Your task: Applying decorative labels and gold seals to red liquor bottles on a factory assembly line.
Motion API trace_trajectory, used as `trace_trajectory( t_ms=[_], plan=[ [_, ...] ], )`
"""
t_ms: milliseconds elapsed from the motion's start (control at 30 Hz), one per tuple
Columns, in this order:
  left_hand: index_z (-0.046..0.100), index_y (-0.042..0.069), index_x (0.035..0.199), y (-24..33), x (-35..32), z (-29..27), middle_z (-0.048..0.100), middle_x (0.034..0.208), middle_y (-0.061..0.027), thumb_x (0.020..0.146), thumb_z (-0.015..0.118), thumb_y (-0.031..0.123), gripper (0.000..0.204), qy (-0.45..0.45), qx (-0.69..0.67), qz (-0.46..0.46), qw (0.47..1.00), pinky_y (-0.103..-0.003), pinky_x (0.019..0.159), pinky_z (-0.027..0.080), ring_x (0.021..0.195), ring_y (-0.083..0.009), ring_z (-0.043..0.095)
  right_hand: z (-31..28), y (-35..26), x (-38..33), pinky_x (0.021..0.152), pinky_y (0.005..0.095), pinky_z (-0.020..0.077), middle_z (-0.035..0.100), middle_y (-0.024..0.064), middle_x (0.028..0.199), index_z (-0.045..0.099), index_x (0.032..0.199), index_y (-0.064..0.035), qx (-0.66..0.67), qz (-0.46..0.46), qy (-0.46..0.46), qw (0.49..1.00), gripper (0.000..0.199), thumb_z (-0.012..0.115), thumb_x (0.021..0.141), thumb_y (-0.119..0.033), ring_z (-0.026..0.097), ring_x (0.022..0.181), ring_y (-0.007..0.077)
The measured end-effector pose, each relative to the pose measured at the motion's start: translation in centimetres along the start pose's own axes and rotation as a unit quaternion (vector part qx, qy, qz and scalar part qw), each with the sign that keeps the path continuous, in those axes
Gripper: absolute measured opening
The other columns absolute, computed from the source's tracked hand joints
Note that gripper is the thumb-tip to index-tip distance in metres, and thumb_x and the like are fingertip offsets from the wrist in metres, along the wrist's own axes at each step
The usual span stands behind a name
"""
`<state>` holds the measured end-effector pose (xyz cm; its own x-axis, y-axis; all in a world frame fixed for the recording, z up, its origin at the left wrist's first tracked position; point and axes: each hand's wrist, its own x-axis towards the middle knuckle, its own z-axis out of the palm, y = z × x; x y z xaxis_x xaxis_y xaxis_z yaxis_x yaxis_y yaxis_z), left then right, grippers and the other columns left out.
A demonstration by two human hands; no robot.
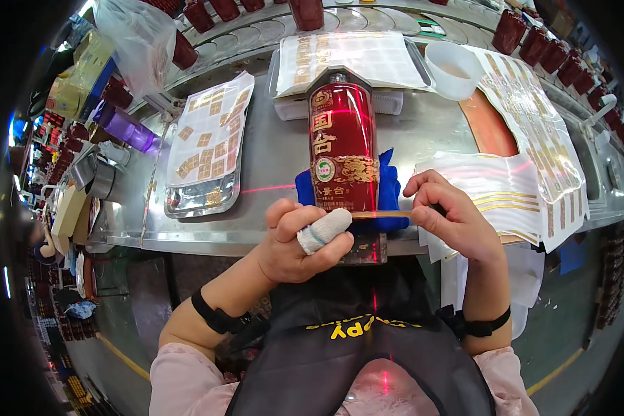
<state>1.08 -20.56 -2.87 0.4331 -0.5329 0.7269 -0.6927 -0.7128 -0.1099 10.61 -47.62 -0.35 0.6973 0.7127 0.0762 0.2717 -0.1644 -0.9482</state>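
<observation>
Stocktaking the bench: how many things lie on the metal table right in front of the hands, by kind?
Red bottle lying on the table: 1
Blue cloth under it: 1
Gold label strip held between left hand and right hand: 1
White cup: 1
Total: 4

Both hands stretch a gold strip across a red bottle.
Left hand (295,239), thumb bandaged, and right hand (451,218) pinch the gold strip (381,214) at the red bottle (341,149), apparently touching its base.

The bottle's (341,145) base is hidden behind the left hand (301,239) and its bandaged thumb. The blue cloth (388,187) shows only beside the bottle. Dark red boxes (534,43) along the tabletop's far edge are cut off.
</observation>
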Motion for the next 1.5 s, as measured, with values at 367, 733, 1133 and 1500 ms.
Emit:
trace_trajectory(
  t_ms=[367,733,1133,1500],
  plan=[
    [0.063,0.02,0.096,-1.3,1.4,0.3,0.062,0.115,-0.0036,0.065,0.069,0.015,0.032,-0.046,-0.054,0.063,0.995,-0.033,0.073,0.038,0.092,-0.0186,0.049,-0.7,-0.3,-0.9,0.081,0.0278,0.0404,0.053,0.0071,0.102,0.054,0.08,-0.0045,0.019,-0.029,-0.001,0.999,0.023,0.07,0.087,-0.019,0.05,0.093,0.0162],
    [0.064,0.02,0.088,-0.6,1.9,1.1,0.06,0.104,-0.0004,0.061,0.068,0.014,0.027,-0.063,-0.025,0.047,0.997,-0.034,0.07,0.04,0.09,-0.0207,0.047,-0.2,0.8,-0.4,0.081,0.0281,0.0405,0.053,0.0071,0.101,0.054,0.078,-0.0038,0.02,0.0,0.008,1.0,0.023,0.069,0.086,-0.017,0.05,0.093,0.0166],
    [0.064,0.016,0.078,-0.6,1.8,1.0,0.057,0.11,-0.001,0.061,0.074,0.009,0.021,-0.055,-0.015,0.052,0.997,-0.034,0.066,0.043,0.083,-0.0184,0.052,-0.1,0.9,0.2,0.084,0.0274,0.0376,0.051,0.005,0.106,0.055,0.079,-0.0054,0.039,0.032,-0.012,0.999,0.022,0.069,0.087,-0.021,0.046,0.095,0.014],
    [0.064,0.016,0.083,-0.3,1.7,1.1,0.058,0.11,-0.0016,0.059,0.074,0.006,0.028,-0.045,-0.013,0.047,0.998,-0.034,0.065,0.044,0.079,-0.019,0.052,0.2,1.0,0.7,0.079,0.0262,0.04,0.051,0.0057,0.106,0.056,0.079,-0.0046,0.026,0.037,-0.018,0.999,0.022,0.068,0.088,-0.021,0.048,0.091,0.0123]
  ],
)
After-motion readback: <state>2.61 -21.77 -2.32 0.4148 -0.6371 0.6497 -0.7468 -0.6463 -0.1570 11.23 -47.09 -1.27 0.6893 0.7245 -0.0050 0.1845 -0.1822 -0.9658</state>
